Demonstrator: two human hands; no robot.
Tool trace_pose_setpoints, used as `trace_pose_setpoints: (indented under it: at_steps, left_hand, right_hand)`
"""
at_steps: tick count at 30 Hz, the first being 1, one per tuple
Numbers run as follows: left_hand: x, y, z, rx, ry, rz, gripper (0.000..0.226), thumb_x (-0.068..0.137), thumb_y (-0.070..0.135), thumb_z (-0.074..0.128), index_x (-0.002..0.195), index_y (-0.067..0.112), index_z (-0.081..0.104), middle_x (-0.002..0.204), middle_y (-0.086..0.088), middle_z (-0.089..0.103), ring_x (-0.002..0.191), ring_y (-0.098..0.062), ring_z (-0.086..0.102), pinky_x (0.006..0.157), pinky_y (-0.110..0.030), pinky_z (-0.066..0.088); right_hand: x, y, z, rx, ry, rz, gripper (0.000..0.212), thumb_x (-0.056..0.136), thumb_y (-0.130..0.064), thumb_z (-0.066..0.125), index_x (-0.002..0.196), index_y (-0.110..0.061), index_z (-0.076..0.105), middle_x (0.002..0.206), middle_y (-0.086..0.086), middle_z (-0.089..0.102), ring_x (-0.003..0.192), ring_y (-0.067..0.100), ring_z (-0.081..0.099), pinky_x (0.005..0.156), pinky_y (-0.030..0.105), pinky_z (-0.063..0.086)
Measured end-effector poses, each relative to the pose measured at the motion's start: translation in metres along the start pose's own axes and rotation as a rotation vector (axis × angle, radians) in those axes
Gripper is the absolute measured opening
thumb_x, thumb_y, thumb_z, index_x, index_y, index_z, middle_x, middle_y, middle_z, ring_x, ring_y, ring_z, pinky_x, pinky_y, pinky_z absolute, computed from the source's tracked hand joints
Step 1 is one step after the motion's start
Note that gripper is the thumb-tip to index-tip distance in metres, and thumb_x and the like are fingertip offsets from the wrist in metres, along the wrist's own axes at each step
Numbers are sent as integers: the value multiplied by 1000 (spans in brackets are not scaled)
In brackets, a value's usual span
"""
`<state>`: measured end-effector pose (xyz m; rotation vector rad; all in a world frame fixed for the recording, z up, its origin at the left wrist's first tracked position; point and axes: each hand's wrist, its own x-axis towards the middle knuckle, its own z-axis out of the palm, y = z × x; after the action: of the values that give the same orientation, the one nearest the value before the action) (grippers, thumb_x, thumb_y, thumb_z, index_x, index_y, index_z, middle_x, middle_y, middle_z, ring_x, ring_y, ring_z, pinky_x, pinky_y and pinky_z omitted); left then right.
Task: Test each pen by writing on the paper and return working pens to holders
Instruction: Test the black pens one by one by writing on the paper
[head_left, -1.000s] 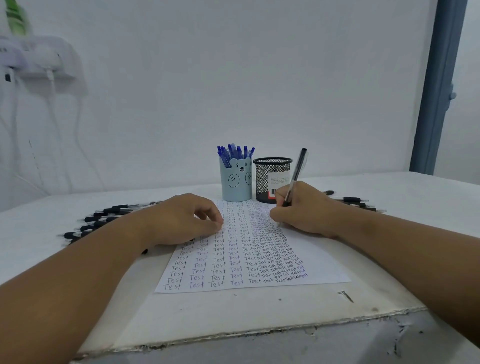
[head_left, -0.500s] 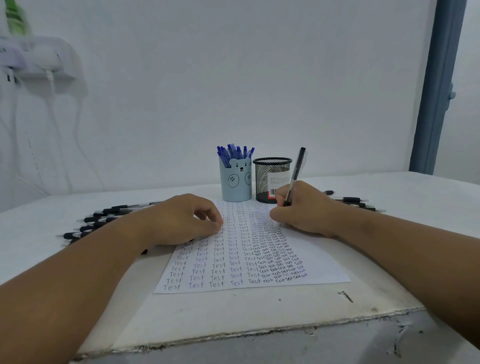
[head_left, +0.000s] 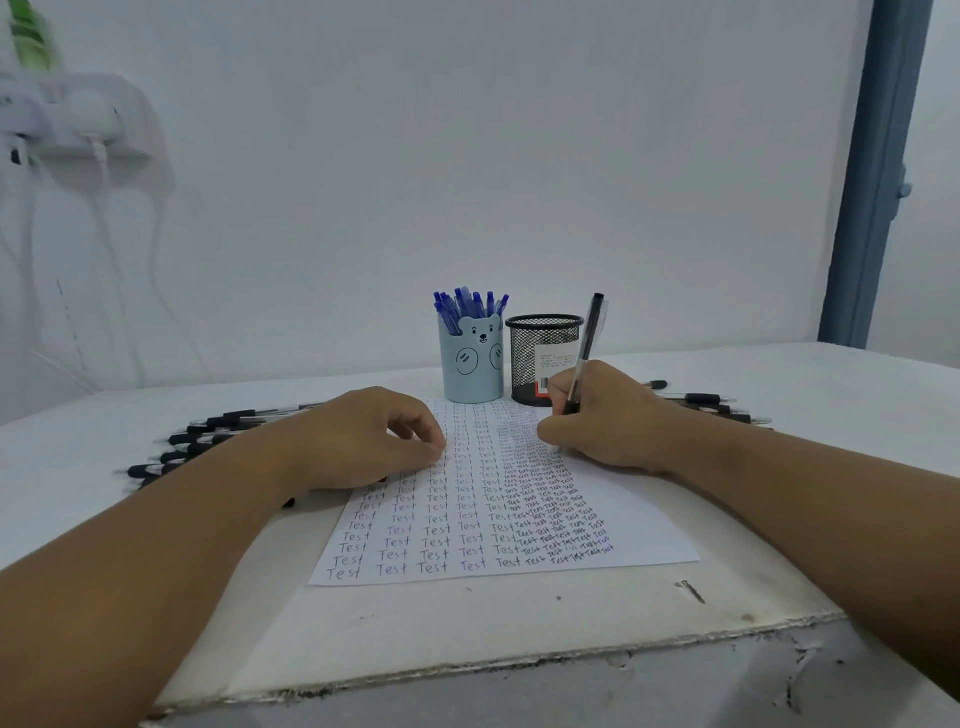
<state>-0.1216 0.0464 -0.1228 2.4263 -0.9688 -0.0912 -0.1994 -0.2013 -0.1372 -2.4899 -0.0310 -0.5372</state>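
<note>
Gripping a black pen (head_left: 586, 347) w/ thumb + fingers curled round its lower barrel, the right hand (head_left: 602, 415) rests on the paper (head_left: 467, 519), upper right part; pen tip is hidden under the hand, top end tilts up and slightly right. Left hand (head_left: 363, 441) lies on the paper's left edge, fingers loosely curled w/ tips near the thumb, holding nothing, pressing the sheet down. Paper sits between both hands, covered in rows of "Test", tighter and overlapping toward the right hand's side. Just beyond the right hand stands a mesh holder (head_left: 540, 358), black, label facing the camera; can't tell if anything's inside. Left of it, touching or nearly so, a bear cup (head_left: 470, 364), light blue, full of blue pens (head_left: 467, 306). Outside the left hand, a row of black pens (head_left: 208, 441) lies on the table (head_left: 467, 639). Behind the right wrist, a few more pens (head_left: 701, 402) lie flat.
</note>
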Motion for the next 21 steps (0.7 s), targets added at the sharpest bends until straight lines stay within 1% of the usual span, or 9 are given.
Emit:
trace_pose_setpoints:
  at_steps: [5,9,10,12,14,16,18,19,21]
  left_hand:
    - [0,0,-1,12,-3,-3,6,92,38,70,95,35,74,102,25,66,66,23,55,73,-19,42]
    - [0,-1,-1,7,0,-2,5,92,37,70,94,35,74,99,27,67,71,22,57,74,-18,42]
    - [1,-2,-1,5,1,-1,5,92,37,70,94,36,74,97,27,67,73,21,57,75,-19,42]
    - [1,-3,-1,0,2,2,4,92,37,71,93,37,74,94,29,68,74,20,58,76,-19,43]
    - [1,-3,-1,-2,-1,3,4,92,37,71,93,37,74,97,27,68,72,21,58,74,-18,42]
    - [2,-3,-1,0,-1,7,4,92,38,70,94,37,74,100,25,68,69,21,57,73,-18,42]
    - [2,-3,0,-3,4,12,4,92,37,70,93,36,74,100,25,69,68,20,57,73,-19,42]
    - [3,-3,0,-7,5,12,4,92,37,70,92,36,74,100,25,69,68,20,57,73,-19,42]
    - [3,-4,0,-11,6,8,4,92,38,71,93,37,74,100,24,69,69,20,57,74,-20,42]
  right_hand:
    - [0,-1,0,-20,-1,-1,32,77,-12,71,57,-16,48,52,-2,43,44,4,34,42,14,28]
    - [-1,0,0,-11,39,13,29,81,-14,70,59,-15,51,55,0,46,47,4,38,49,19,32]
    - [-2,0,0,52,72,20,28,83,-14,69,61,-14,52,55,0,49,45,4,39,49,20,32]
    - [-5,-1,0,316,115,51,31,93,-19,64,65,-11,54,54,3,53,41,7,41,44,20,32]
    - [-7,-1,1,541,145,52,42,102,-32,52,68,-8,59,59,8,55,48,11,44,48,23,34]
    - [-5,0,4,510,208,-27,54,103,-49,42,68,-14,63,69,12,60,61,11,49,60,26,39]
    - [-2,2,5,366,286,-126,57,100,-62,37,72,-19,63,74,8,60,67,7,49,68,30,38]
    - [-1,2,4,313,319,-168,54,99,-62,35,79,-19,60,69,2,55,63,5,46,66,31,37]
    - [-1,0,0,258,369,-223,41,96,-61,36,95,-21,47,58,-8,44,50,3,38,55,27,34]
